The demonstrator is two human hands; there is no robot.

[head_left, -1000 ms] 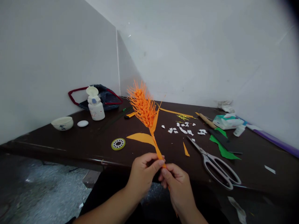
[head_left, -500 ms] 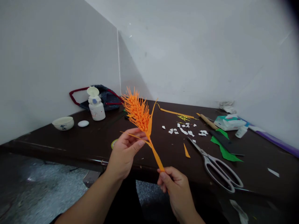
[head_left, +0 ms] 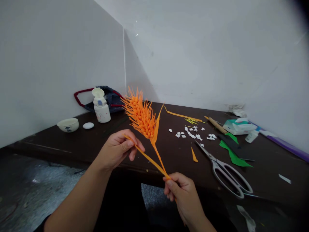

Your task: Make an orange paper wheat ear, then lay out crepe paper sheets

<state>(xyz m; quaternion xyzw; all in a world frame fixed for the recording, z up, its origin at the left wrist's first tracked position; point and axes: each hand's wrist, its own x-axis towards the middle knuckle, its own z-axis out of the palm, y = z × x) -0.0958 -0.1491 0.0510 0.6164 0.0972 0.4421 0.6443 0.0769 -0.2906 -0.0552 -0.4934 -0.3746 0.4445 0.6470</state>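
An orange paper wheat ear (head_left: pixel 141 116) with spiky bristles stands tilted up to the left above the table edge. My right hand (head_left: pixel 182 193) is closed round the bottom of its orange stem. My left hand (head_left: pixel 118 148) pinches the tip of a long orange paper leaf (head_left: pixel 145 155) that runs from the stem out to the left; thumb and fingers press together on it.
On the dark brown table (head_left: pixel 72 145) lie scissors (head_left: pixel 224 169), white paper scraps (head_left: pixel 193 133), green paper (head_left: pixel 233 156), orange strips (head_left: pixel 181 115), a tissue pack (head_left: pixel 238 126), a white glue bottle (head_left: pixel 101 108), a small bowl (head_left: pixel 68 124) and a dark bag (head_left: pixel 108 96). White walls close in behind.
My left hand left the stem, moved up and left, and drew the orange leaf out sideways. The wheat ear tilted further left. The right hand stayed on the stem.
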